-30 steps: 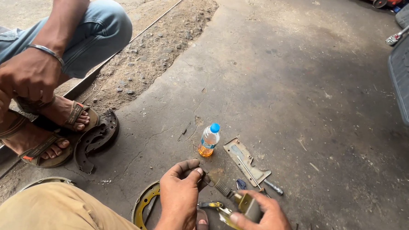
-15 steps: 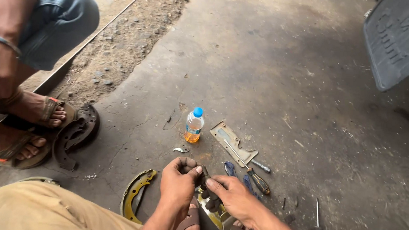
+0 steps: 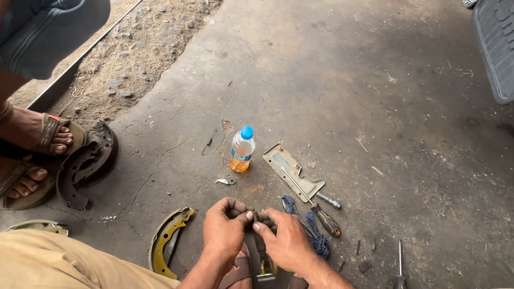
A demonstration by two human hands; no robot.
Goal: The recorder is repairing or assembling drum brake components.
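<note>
Both hands meet low in the head view, just below the small plastic bottle [image 3: 242,149] that stands upright on the concrete floor [image 3: 341,79]. The left hand [image 3: 224,232] and the right hand [image 3: 287,241] are clenched, fingers curled, around the top of a dark curved metal part [image 3: 258,219] held between the person's feet. It looks like a brake shoe, though most of it is hidden behind the hands. Each hand grips one side of its upper end, thumbs almost touching.

The part looks stiff and fairly heavy for its size, with a dusty, perhaps greasy surface that could slip. Its edges and rim seem the safest places to hold, since the curved face gives little purchase. It should not bend or break under a firm grip.

Left of the bottle and lower, a yellowish brake shoe [image 3: 169,239] lies flat on the floor near the left hand. Right of the bottle lies a flat metal plate [image 3: 293,172], and below that a screwdriver [image 3: 318,208] and blue-handled pliers [image 3: 308,227]. Another screwdriver [image 3: 400,272] lies further right. Far left of the bottle, a dark pair of brake shoes [image 3: 86,163] rests beside another person's sandalled foot [image 3: 38,132].
</note>
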